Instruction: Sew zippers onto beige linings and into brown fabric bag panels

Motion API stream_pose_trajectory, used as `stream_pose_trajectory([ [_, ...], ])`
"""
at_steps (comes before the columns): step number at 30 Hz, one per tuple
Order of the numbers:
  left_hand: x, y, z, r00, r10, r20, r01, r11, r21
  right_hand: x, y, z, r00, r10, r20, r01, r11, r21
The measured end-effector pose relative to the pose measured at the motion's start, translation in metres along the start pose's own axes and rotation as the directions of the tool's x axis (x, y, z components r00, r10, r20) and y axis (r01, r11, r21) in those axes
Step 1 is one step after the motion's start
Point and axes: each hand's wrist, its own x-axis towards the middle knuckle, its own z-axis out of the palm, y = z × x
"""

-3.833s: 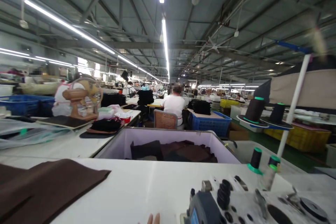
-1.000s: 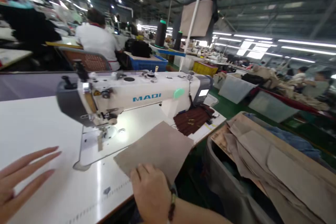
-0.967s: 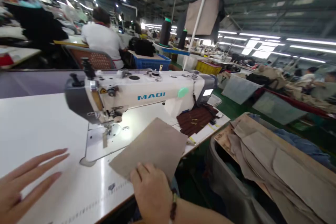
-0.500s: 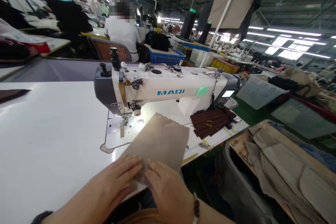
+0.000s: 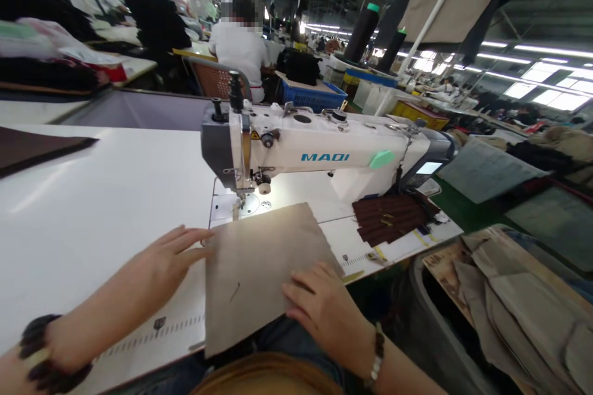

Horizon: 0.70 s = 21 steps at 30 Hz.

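A piece of beige fabric lies on the white sewing table, its lower edge reaching past the table's front edge. A short dark mark shows near its lower left. At the fabric's upper left edge, the fingertips of my left hand touch it with fingers stretched out. My right hand rests on its lower right part, fingers extended over the cloth. Just beyond the fabric stands a white sewing machine, its needle area lit, close to the fabric's top left corner.
Dark brown pieces lie under the machine's right end. To my right, a grey bin carries a board with beige cloth pieces. Dark cloth lies at far left. A person in white sits ahead, beside a blue crate.
The fabric has turned and now lies more squarely before the machine. My hands have moved apart, left to its left edge and right to its lower right. The view has shifted left.
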Motion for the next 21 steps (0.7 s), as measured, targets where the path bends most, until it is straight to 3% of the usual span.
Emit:
stream_pose_trajectory([
  [2, -0.003, 0.023, -0.004, 1.0, -0.014, 0.018, 0.014, 0.999, -0.04, 0.004, -0.015, 0.012, 0.994, -0.022, -0.102, 0.018, 0.999, -0.041],
  [4, -0.009, 0.047, -0.002, 0.993, 0.005, 0.122, 0.003, 0.998, -0.068, 0.008, -0.027, 0.02, 0.984, -0.001, -0.179, -0.007, 0.999, -0.043],
  [7, -0.02, 0.061, 0.008, 0.975, -0.051, 0.215, 0.075, 0.992, -0.105, 0.011, -0.031, 0.02, 0.981, 0.033, -0.191, -0.028, 0.999, 0.03],
  [11, -0.033, 0.049, 0.015, 0.96, -0.191, 0.206, 0.235, 0.948, -0.214, 0.011, -0.02, 0.008, 0.994, -0.007, -0.105, 0.023, 0.988, 0.154],
  [14, -0.035, 0.04, 0.012, 0.954, -0.24, 0.179, 0.281, 0.924, -0.259, 0.019, -0.013, -0.003, 0.999, 0.03, -0.02, -0.025, 0.979, 0.201],
  [17, -0.034, 0.032, 0.009, 0.961, -0.254, 0.109, 0.275, 0.926, -0.26, 0.038, -0.012, -0.016, 0.988, 0.088, 0.127, -0.102, 0.989, 0.103],
  [21, -0.034, 0.02, 0.007, 0.924, -0.378, 0.066, 0.383, 0.906, -0.181, 0.067, -0.01, -0.025, 0.937, 0.168, 0.306, -0.145, 0.985, -0.095],
])
